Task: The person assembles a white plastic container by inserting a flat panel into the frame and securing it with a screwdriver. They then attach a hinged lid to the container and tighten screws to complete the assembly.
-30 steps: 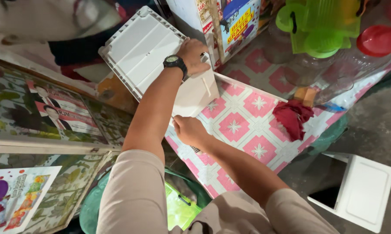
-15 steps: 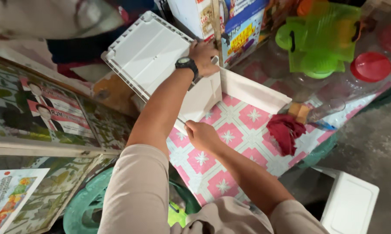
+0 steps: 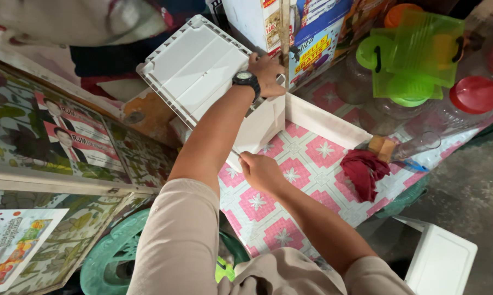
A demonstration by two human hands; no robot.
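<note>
I noted the left hand (image 3: 267, 74) closed on the far edge of the white plastic box (image 3: 214, 82), tilted above the pink-patterned desk (image 3: 312, 180). The right hand (image 3: 262, 170) pinched its near lower edge. A red cloth (image 3: 364, 170) lay nearby.

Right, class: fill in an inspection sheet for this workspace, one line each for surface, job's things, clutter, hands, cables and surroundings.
Surface: table under a pink-and-white patterned cloth.
Job's things: white plastic panel, tilted, meeting a white box wall.
Clutter: dark red rag, green plastic containers, jar with a red lid, printed cartons.
Hands: left hand, wearing a black wristwatch, grips the panel's edge; right hand closed at the box's lower edge.
Cables: nothing seen.
Surroundings: posters at left, green plastic chair, white lid on the concrete floor.
</note>
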